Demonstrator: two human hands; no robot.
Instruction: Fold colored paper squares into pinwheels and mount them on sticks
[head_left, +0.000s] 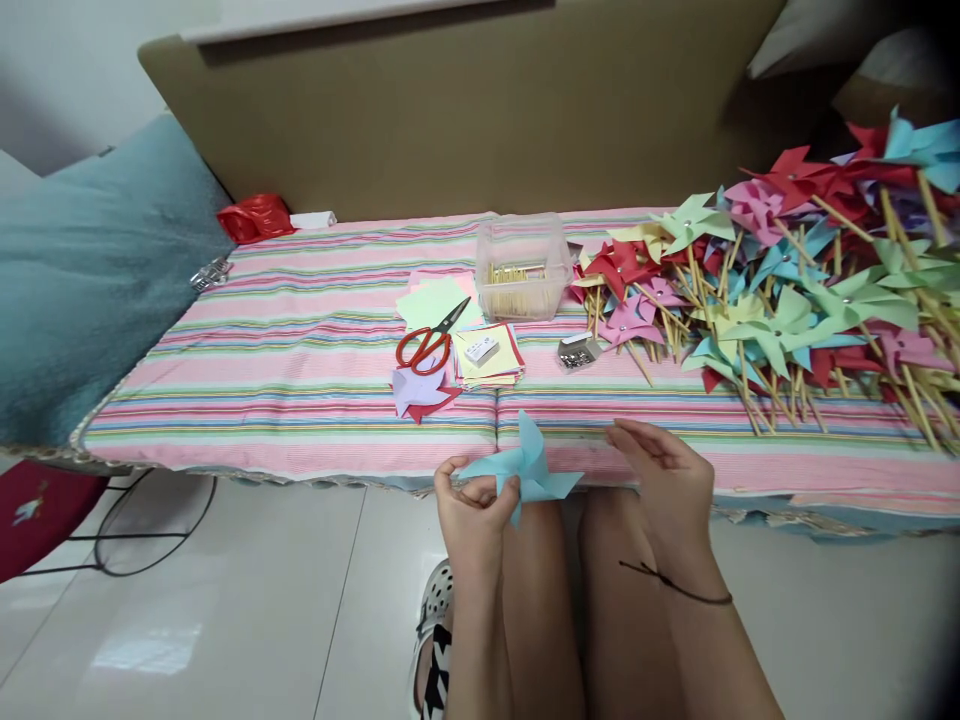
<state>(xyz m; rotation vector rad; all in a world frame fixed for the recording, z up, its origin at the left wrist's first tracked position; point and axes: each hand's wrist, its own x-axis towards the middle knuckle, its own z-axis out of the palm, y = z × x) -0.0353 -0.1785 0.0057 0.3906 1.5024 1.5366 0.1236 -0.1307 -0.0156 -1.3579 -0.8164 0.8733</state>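
Observation:
My left hand (476,510) pinches a light blue paper pinwheel (534,472) at its middle, just beyond my knees. To its right, my right hand (667,475) is apart from the pinwheel, its thumb and fingertips pressed together. Whatever those fingertips hold, if anything, is too small to make out. Beyond the hands a small open box of metal pins (576,352) lies on the striped cover. Left of it, a small white box (481,350) sits on a stack of coloured paper squares (491,375).
Red-handled scissors (426,348) rest on pale green paper (431,300), near a purple pinwheel shape (416,388). A clear plastic bin (523,270) contains wooden sticks. Many finished pinwheels on sticks (780,325) are heaped at the right. A red bag (255,218) lies at the back left.

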